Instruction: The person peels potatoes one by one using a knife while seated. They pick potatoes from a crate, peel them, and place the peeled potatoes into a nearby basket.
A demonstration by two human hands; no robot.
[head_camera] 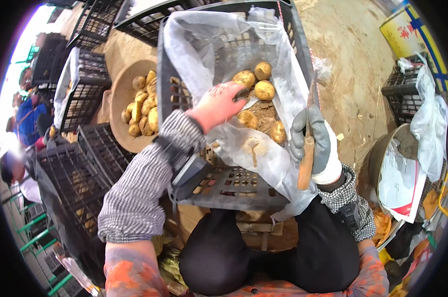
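In front of me stands a black plastic crate (234, 202) lined with translucent plastic film (187, 44). Several potatoes (264, 90) lie in it beside loose dirt (265, 116). My left hand (222, 102), in a pink glove with dark fingertips, reaches over the crate just left of the potatoes; its fingers are apart and I see nothing held. In a grey-coated white glove, my right hand (313, 144) grips a knife by its wooden handle (305, 167) at the crate's right edge, the blade (313, 89) pointing away from me.
Left of the crate is a round brown basin (120, 92) full of potatoes. More black crates (84, 89) stand at the left, near people, one in blue clothing (29, 118). At right are a bucket (376, 159), a crate (402, 92) with plastic film and a yellow box (406, 33).
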